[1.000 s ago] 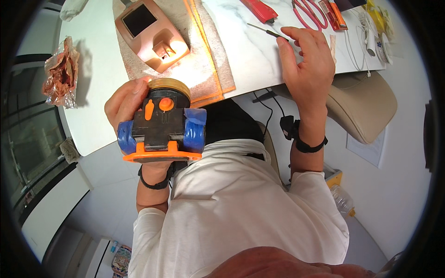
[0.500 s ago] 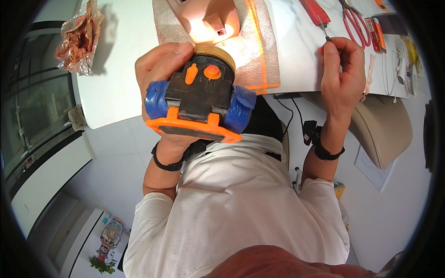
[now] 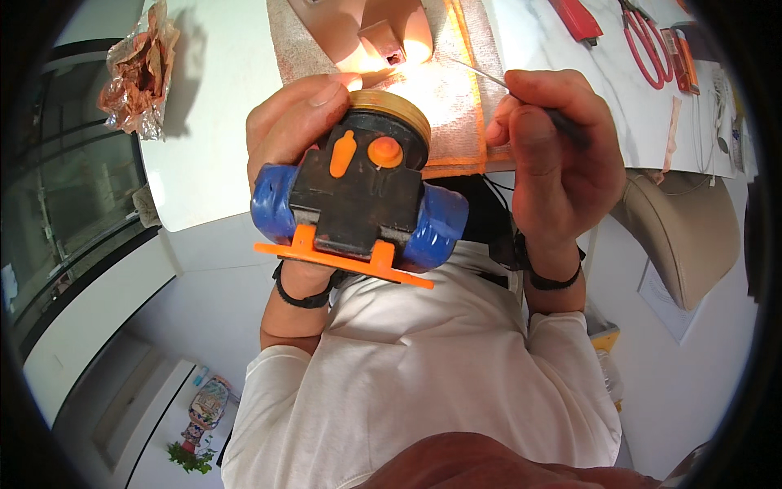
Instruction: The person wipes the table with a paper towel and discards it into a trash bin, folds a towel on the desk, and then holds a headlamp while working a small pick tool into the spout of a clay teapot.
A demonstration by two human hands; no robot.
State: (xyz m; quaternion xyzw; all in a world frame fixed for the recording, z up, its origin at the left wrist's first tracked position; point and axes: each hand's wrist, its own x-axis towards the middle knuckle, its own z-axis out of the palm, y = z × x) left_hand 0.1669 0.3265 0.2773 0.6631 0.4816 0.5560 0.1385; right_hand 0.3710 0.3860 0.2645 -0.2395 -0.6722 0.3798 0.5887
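My left hand (image 3: 281,118) is wrapped round a chunky lamp (image 3: 350,204) with a black body, blue sides, orange buttons and an orange bracket. Its yellow-rimmed end throws bright light onto a tan, smooth-shaped object (image 3: 346,33) on a towel. That object has a raised block with a small dark opening; its far part is cut off by the view's top edge. My right hand (image 3: 566,175) pinches a thin metal pick (image 3: 481,72) with a dark handle. The pick points left over the towel, its tip short of the tan object.
The brown-and-orange towel (image 3: 497,49) lies on a white table (image 3: 220,163). Crumpled plastic wrap with brown material (image 3: 142,73) sits at the left. Farther right are a red-handled tool (image 3: 576,20), red-handled scissors (image 3: 648,49), an orange-and-black box (image 3: 683,61) and thin cords. A beige padded seat (image 3: 684,236) stands beside the table.
My right hand has moved left from beside the red-handled tool toward the lit towel, with the pick in it. The lamp has shifted slightly nearer and to the right, and its bracket has tilted.
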